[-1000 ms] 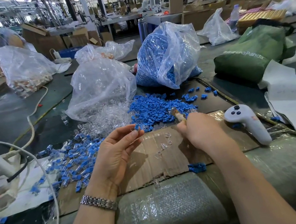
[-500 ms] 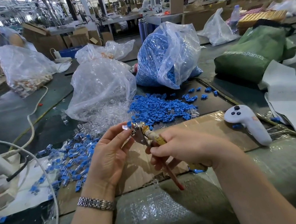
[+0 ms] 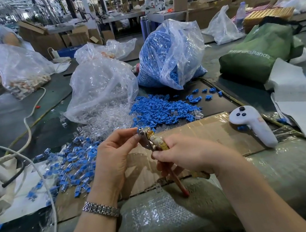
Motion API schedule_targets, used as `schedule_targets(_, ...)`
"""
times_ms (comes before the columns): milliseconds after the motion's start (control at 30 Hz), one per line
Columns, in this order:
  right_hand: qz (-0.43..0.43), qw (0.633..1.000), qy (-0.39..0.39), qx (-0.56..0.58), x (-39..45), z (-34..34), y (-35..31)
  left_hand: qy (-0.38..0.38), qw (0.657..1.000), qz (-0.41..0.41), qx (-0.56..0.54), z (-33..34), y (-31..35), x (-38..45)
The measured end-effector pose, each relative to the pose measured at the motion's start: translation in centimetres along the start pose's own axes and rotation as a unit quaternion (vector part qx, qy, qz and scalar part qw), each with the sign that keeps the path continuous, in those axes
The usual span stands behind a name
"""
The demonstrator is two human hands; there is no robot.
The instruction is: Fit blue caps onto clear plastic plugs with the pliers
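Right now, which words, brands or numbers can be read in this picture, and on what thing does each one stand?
"Panda": white print on the green bag; the letters before it are folded and blurred, not readable.
White controller: buttons only, no text visible.
Distant boxes and signs: too small and blurred to read.

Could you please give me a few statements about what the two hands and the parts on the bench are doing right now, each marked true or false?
1. The right hand grips the handles of the metal pliers with tape-wrapped handles. True.
2. The left hand lies flat on the brown cardboard sheet. False: it is raised, fingertips at the pliers' head.
3. The white handheld controller lies right of the hands. True.
4. The clear plastic bag of blue caps stands left of the clear plastic bag of clear plugs. False: it stands to its right.
5. A metal-link wristband is on the right wrist. False: the left.
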State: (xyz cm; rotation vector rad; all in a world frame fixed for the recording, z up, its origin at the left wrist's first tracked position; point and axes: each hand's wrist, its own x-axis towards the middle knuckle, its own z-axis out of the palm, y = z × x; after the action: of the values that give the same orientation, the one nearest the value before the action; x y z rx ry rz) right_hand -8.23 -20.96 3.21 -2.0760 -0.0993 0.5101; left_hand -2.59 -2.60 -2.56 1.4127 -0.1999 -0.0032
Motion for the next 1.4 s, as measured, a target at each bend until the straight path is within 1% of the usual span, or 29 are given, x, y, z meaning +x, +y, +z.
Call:
schedule_targets(100, 0.003, 1.000, 0.017, -0.015, 0.1, 0.5, 0.1, 0.000, 1.000, 0.008, 0.020, 0.0, -0.3, 0.0)
schedule_targets(233, 0.009, 0.998, 0.057, -0.040, 0.6, 1.2, 0.1, 0.013, 1.000, -0.003, 0.012, 0.0, -0.5, 0.2)
schedule_targets(367, 0.012, 0.995, 0.085, -0.052, 1.0, 2.2, 0.5, 0.008, 1.000, 0.002, 0.025, 0.0, -0.5, 0.1)
schedule_targets(500, 0.018, 0.996, 0.085, -0.035, 1.2, 2.4, 0.4, 0.017, 0.999, -0.006, 0.031, 0.0, -0.4, -0.1)
schedule_targets(600, 0.015, 0.995, 0.093, -0.028, 1.0, 2.4, 0.7, 0.012, 0.999, -0.012, 0.027, 0.2, -0.1, 0.0)
schedule_targets(667, 0.011, 0.996, 0.085, -0.008, 0.6, 2.3, 0.6, 0.011, 0.999, -0.012, 0.037, 0.4, 0.0, -0.1)
schedule_targets(767, 0.006, 0.997, 0.076, -0.014, 0.1, 1.8, -0.1, 0.028, 0.998, 0.012, 0.050, 0.4, 0.2, -0.4)
schedule_targets(833, 0.004, 0.997, 0.077, -0.007, 0.0, 1.6, -0.3, 0.058, 0.994, 0.041, 0.079, 0.3, 0.1, -0.5)
schedule_targets(867, 0.004, 0.996, 0.085, -0.009, -0.1, 1.3, -0.4, 0.080, 0.988, 0.058, 0.121, 0.1, 0.1, -0.5)
schedule_targets(933, 0.011, 0.994, 0.107, -0.018, 0.0, 0.7, -0.3, 0.121, 0.961, 0.100, 0.229, 0.1, 0.0, -0.4)
schedule_targets(1000, 0.027, 0.989, 0.137, -0.042, 0.3, -0.1, 0.1, 0.161, 0.923, 0.143, 0.319, 0.4, -0.1, -0.5)
schedule_targets(1033, 0.039, 0.983, 0.163, -0.080, 0.7, -0.6, 0.5, 0.186, 0.901, 0.156, 0.360, 0.5, -0.2, -0.5)
schedule_targets(1067, 0.055, 0.970, 0.194, -0.134, 1.1, -1.2, 1.1, 0.216, 0.877, 0.161, 0.398, 0.4, -0.3, -0.5)
schedule_targets(1133, 0.096, 0.931, 0.258, -0.239, 2.0, -2.3, 2.4, 0.275, 0.834, 0.145, 0.456, 0.0, -0.5, -0.4)
schedule_targets(1200, 0.135, 0.897, 0.295, -0.302, 2.5, -3.2, 3.9, 0.307, 0.806, 0.109, 0.495, -0.5, -0.6, -0.2)
schedule_targets(1267, 0.165, 0.873, 0.305, -0.343, 2.9, -3.7, 5.0, 0.301, 0.795, 0.079, 0.520, -0.5, -0.7, -0.2)
schedule_targets(1300, 0.177, 0.863, 0.307, -0.361, 3.1, -3.8, 5.5, 0.295, 0.794, 0.079, 0.526, -0.5, -0.7, -0.2)
schedule_targets(1400, 0.199, 0.834, 0.315, -0.407, 3.4, -3.4, 6.2, 0.252, 0.799, 0.127, 0.531, 0.0, -0.5, -0.6)
